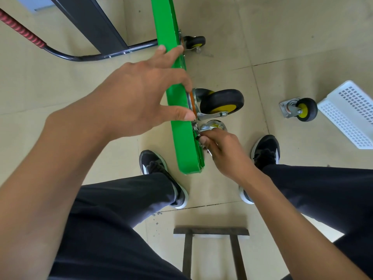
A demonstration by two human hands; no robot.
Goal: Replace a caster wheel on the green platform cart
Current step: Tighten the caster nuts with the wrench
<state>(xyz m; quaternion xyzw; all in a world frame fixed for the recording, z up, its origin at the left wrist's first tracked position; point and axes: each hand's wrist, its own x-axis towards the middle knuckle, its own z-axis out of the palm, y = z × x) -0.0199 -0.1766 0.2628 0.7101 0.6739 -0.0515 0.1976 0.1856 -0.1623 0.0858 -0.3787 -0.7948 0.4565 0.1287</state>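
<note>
The green platform cart [182,144] stands on its side edge on the floor between my feet. My left hand [137,98] grips its upper edge, fingers over the deck and thumb by the mounting plate of a black-and-yellow caster [222,101]. Just below, a second caster [214,126] is partly hidden by my right hand [224,150], which pinches a small metal tool [209,152] at that caster's plate. A third caster [194,42] is on the cart's far end. A loose caster [302,109] lies on the floor to the right.
A white perforated basket [349,112] lies at the right beside the loose caster. The cart's black handle tube [90,56] with a red grip [22,30] extends left. A dark panel [96,23] stands at the back left, and a dark wooden frame [211,231] sits between my legs.
</note>
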